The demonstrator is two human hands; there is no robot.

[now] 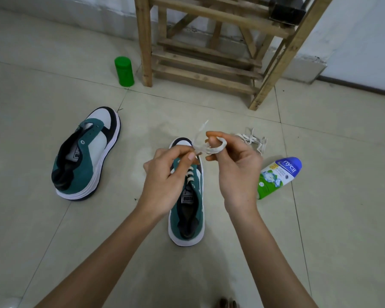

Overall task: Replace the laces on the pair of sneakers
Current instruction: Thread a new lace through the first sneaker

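Both hands are raised over the middle of the floor (pixel 331 218). The left hand (pixel 165 174) pinches a white lace (pixel 213 150) between thumb and forefinger. The right hand (pixel 236 170) has its fingers curled, with the same lace looped round the forefinger. The free end of the lace is blurred.

Directly beneath them stands 1 green-and-white sneaker (pixel 187 218), toe toward the far wall, with lace crossing its lower eyelets. The second sneaker (pixel 85 156) sits well apart to the left, unlaced and tipped sideways, with bare tiles between the 2 shoes.

A loose lace (pixel 253 138) lies bunched just beyond the right hand. A powder bottle (pixel 278 177) lies on its side near that wrist. Toward the floor's far edge, a green jar (pixel 123 71) stands just beside the leg of a wooden frame (pixel 209 56). Wide open tiles stretch along the left and right edges.
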